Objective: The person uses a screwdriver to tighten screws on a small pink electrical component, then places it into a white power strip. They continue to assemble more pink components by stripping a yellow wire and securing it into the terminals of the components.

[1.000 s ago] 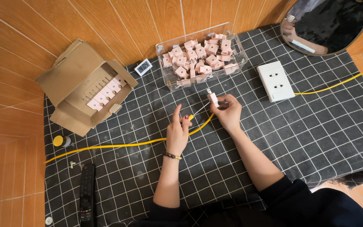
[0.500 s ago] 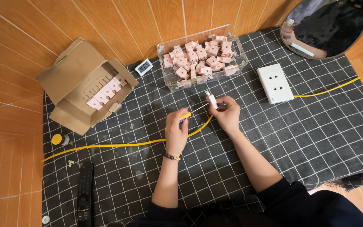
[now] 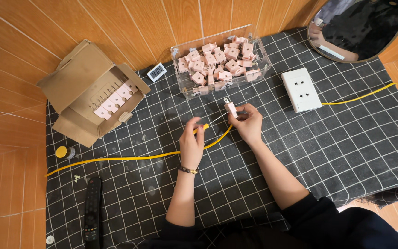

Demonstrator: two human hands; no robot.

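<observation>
My right hand (image 3: 248,123) grips a small pink plug (image 3: 230,108) and holds it upright just above the black checked mat (image 3: 346,138). In my left hand (image 3: 192,144) is a thin screwdriver (image 3: 210,123) with a yellow and red handle. Its metal shaft points up and right, and the tip reaches the plug's side. A yellow cable (image 3: 130,158) passes under both hands and runs across the mat to a white socket block (image 3: 301,90) at the right.
A clear plastic box (image 3: 184,85) of several pink plugs stands behind the hands. An open cardboard box (image 3: 77,78) holding more plugs lies at the left, with a small digital clock (image 3: 156,72) beside it. A black remote (image 3: 92,210), a yellow-capped jar (image 3: 62,151) and a round mirror (image 3: 360,27) lie around.
My left hand closed on the screwdriver and swung its tip toward the plug. My right hand has kept the plug nearly still.
</observation>
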